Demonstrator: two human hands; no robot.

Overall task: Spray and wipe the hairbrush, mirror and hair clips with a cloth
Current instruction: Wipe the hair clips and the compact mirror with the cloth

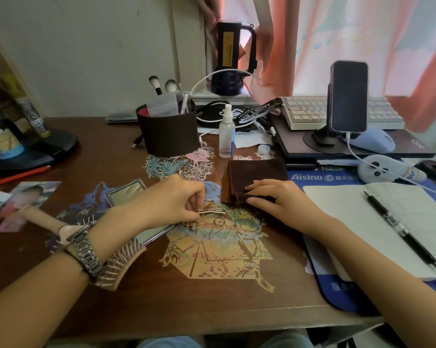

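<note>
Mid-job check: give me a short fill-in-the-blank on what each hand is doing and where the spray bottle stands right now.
1. The left hand pinches thin metal hair ____.
2. The right hand grips the folded ____ cloth.
3. The clear plastic spray bottle stands upright on the wooden desk, held by ____ hand.
4. The rectangular silver-framed mirror lies partly under the ____ hand.

Missing words: clips; brown; neither; left
</note>
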